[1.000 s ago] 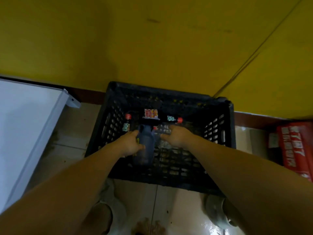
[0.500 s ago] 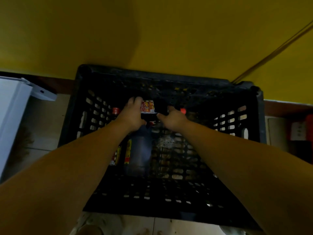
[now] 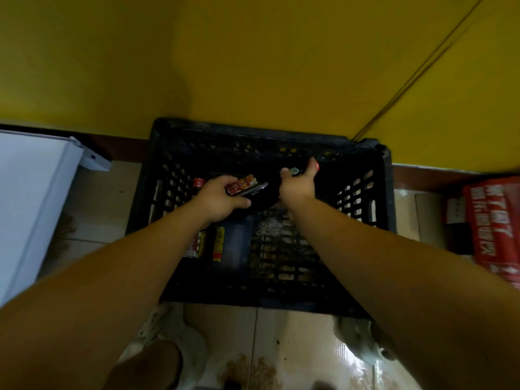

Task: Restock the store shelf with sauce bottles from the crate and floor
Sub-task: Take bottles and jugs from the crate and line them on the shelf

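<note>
In the black slotted plastic crate (image 3: 253, 131), our left hand (image 3: 222, 201) grips a dark, red-labelled sauce bottle (image 3: 245, 186); right hand (image 3: 298, 184) wraps a red-capped bottle (image 3: 317, 165) by its far wall. We should lift straight up, clear of the rim.

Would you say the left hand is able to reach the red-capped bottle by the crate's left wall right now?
Probably not yet: the left hand grips a labelled bottle. The red-capped bottle sits right beside it, uncovered, so the way is free once that hand empties.
</note>
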A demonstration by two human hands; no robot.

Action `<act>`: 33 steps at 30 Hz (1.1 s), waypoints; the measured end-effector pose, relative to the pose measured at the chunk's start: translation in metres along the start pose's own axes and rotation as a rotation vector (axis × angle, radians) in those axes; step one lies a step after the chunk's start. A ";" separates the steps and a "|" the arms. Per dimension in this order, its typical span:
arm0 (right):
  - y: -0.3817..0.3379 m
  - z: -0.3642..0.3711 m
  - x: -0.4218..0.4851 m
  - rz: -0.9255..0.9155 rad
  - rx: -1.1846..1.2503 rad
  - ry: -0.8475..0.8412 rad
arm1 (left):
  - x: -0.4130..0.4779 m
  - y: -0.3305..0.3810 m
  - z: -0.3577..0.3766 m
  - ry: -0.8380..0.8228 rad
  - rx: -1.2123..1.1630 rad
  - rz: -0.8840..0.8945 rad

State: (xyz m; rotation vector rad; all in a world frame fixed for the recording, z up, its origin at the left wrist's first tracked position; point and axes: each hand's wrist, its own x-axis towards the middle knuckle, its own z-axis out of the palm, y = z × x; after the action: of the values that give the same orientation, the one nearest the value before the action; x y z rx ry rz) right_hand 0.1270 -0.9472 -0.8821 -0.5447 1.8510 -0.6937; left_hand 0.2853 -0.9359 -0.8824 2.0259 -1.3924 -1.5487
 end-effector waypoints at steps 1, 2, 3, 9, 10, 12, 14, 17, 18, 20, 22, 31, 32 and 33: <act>-0.008 -0.005 -0.012 -0.024 0.019 0.005 | -0.013 0.006 -0.002 0.001 -0.031 -0.004; -0.015 -0.011 -0.026 -0.049 0.027 0.008 | -0.027 0.011 -0.005 -0.001 -0.069 -0.015; -0.022 -0.019 -0.041 -0.070 0.037 0.012 | -0.043 0.016 -0.009 -0.012 -0.104 -0.025; -0.069 -0.064 -0.136 -0.193 0.193 -0.056 | -0.149 0.064 -0.047 -0.130 -0.285 0.030; -0.080 -0.071 -0.154 -0.207 0.220 -0.092 | -0.168 0.072 -0.055 -0.153 -0.321 0.043; -0.102 -0.086 -0.189 -0.247 0.289 -0.182 | -0.206 0.087 -0.071 -0.198 -0.392 0.075; -0.125 -0.100 -0.229 -0.314 0.331 -0.265 | -0.241 0.099 -0.083 -0.200 -0.460 0.125; -0.158 -0.114 -0.294 -0.443 0.360 -0.269 | -0.295 0.118 -0.096 -0.119 -0.483 0.263; -0.168 -0.117 -0.316 -0.499 0.352 -0.256 | -0.313 0.124 -0.100 -0.072 -0.460 0.327; -0.184 -0.121 -0.358 -0.605 0.325 -0.240 | -0.348 0.136 -0.109 0.065 -0.355 0.471; -0.197 -0.125 -0.397 -0.703 0.305 -0.241 | -0.382 0.149 -0.115 0.216 -0.145 0.622; -0.216 -0.131 -0.530 -1.045 0.049 -0.377 | -0.505 0.143 -0.161 0.142 -0.500 0.719; -0.216 -0.130 -0.542 -1.059 0.008 -0.426 | -0.517 0.139 -0.165 0.115 -0.552 0.731; -0.214 -0.129 -0.552 -1.062 -0.017 -0.463 | -0.527 0.136 -0.168 0.093 -0.582 0.743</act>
State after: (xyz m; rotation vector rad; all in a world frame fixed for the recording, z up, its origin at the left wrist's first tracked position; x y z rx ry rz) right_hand 0.2154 -0.7176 -0.3287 -1.5896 1.0369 -1.1008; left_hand 0.3615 -0.6506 -0.3958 1.0513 -1.2463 -1.2798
